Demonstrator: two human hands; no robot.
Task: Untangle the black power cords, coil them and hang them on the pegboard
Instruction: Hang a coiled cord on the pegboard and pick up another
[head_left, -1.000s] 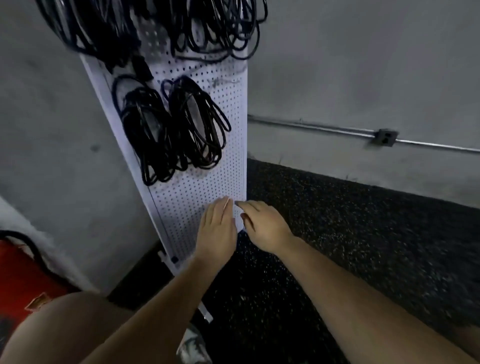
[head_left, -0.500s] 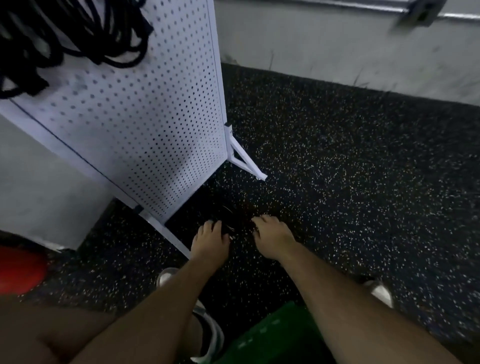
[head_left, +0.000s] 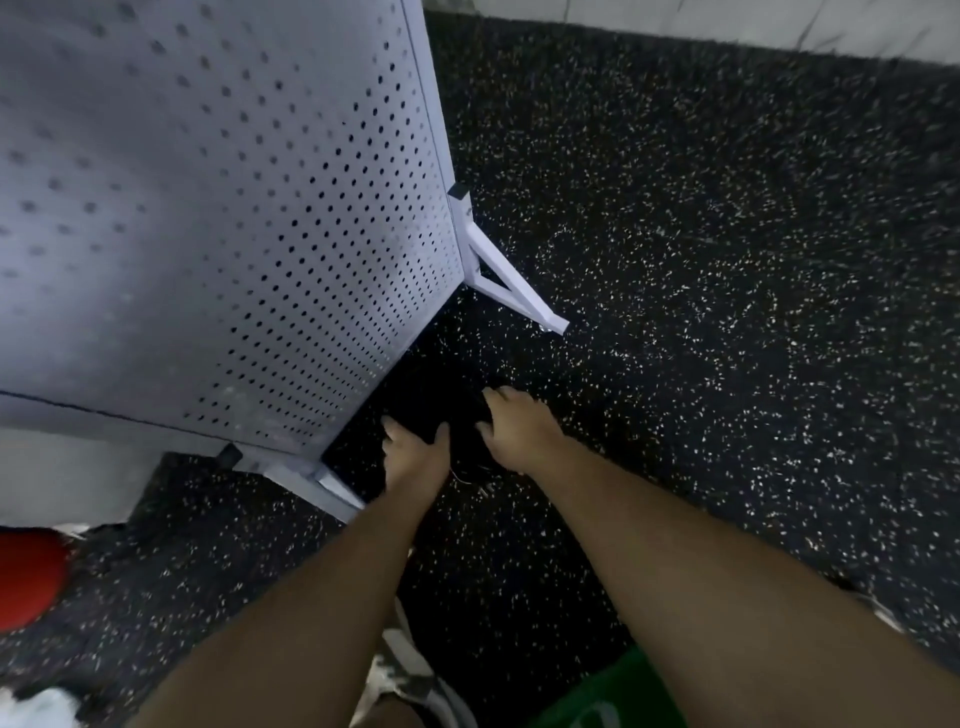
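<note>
Where the pegboard (head_left: 260, 208) meets the floor (head_left: 727, 312), left hand (head_left: 415, 457), right hand (head_left: 519, 434), fingers curled over black cords (head_left: 436, 400), grip unclear.

Single head-worn view, wide-angle. Looked steeply down and slightly forward, along the person's own forearms (head_left: 311, 597). Faced the foot of the white pegboard (head_left: 291, 270); held it in the upper left, near enough to blur the holes toward the top left corner. Took in speckled black floor (head_left: 727, 260) across centre and right, with a strip of pale wall (head_left: 727, 21) along the top right. Set left hand (head_left: 410, 457) and right hand (head_left: 519, 436) near mid-frame, low at the pegboard's base. Bowed straight edges outward. Clipped a red object (head_left: 28, 577) at the left edge, a shoe (head_left: 405, 680) and a green object (head_left: 613, 691) at the bottom.
</note>
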